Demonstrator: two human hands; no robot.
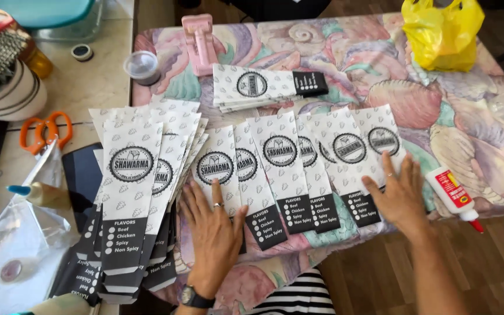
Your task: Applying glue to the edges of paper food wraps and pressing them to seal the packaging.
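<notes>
Several white paper sleeves with black ends and a round black logo lie fanned in a row (298, 166) along the near edge of a table under a pastel shell-print cloth (380, 64). My left hand (214, 227), with a ring and a wristwatch, rests flat on the left end of the row, fingers apart. My right hand (401, 195) lies flat on the right end of the row, fingers spread. Neither hand holds anything. A bigger overlapping pile of the same sleeves (138, 192) sits left of my left hand.
A small stack of sleeves (263, 87) lies farther back, a pink holder (199, 44) and a lidded cup (143, 66) behind it. A glue bottle (455, 195) lies at right, a yellow bag (441, 32) at the far corner. Orange scissors (45, 131) and another glue bottle (42, 193) sit left.
</notes>
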